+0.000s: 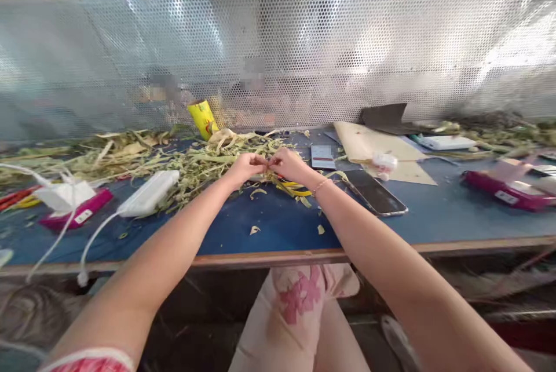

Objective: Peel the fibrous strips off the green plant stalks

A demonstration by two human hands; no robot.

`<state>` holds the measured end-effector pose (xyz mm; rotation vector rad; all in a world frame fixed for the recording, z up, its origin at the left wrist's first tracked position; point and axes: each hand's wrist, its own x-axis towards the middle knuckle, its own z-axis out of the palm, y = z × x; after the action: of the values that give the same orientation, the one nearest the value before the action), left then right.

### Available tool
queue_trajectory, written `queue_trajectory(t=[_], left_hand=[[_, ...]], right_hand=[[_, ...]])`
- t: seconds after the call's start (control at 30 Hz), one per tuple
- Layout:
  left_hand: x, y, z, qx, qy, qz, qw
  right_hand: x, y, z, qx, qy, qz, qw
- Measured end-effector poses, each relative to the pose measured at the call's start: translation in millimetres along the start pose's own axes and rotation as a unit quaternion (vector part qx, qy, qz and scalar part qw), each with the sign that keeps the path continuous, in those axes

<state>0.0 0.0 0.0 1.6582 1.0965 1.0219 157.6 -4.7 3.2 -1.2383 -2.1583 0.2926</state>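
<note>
My left hand and my right hand meet over the middle of the table, both with fingers pinched together. What lies between the fingertips is too small to make out. Beneath and behind them spreads a heap of dried green plant stems. A yellow-handled tool lies partly under my right hand, its other end hidden. Just beyond my right hand is a small flat rectangular item with a pale face. Loose plant scraps are scattered on the blue tabletop in front of my wrists.
A smartphone lies right of my right wrist, near tan paper sheets. Leftward are a white power bank with a cable and a magenta box. A yellow tube leans before the perforated metal screen.
</note>
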Motion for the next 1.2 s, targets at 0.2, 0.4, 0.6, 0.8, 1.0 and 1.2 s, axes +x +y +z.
queue_trajectory(t=[0.2,0.4,0.6,0.8,1.0,1.2], left_hand=[[1.1,0.0,-1.5,-0.008,0.014,0.014,1.0],[0.8,-0.4,-2.0,-0.029,0.01,0.02,0.999],[1.7,-0.8,-1.4,-0.007,0.017,0.032,0.999],[-2.1,5.7,2.2,0.081,0.043,0.058,0.994],[-7.5,12.5,5.3,0.188,0.059,0.107,0.975],[-5.1,7.2,3.7,0.201,0.048,0.123,0.971]], right_hand=[[-0.3,4.2,3.9,0.003,0.029,-0.056,0.998],[0.1,12.1,10.5,-0.001,0.052,-0.109,0.993],[0.2,14.9,12.1,-0.035,0.051,-0.128,0.99],[1.5,18.6,15.2,-0.037,0.066,-0.139,0.987],[2.7,16.9,15.6,-0.036,0.056,-0.126,0.99],[1.8,15.0,13.1,-0.019,0.058,-0.106,0.992]])
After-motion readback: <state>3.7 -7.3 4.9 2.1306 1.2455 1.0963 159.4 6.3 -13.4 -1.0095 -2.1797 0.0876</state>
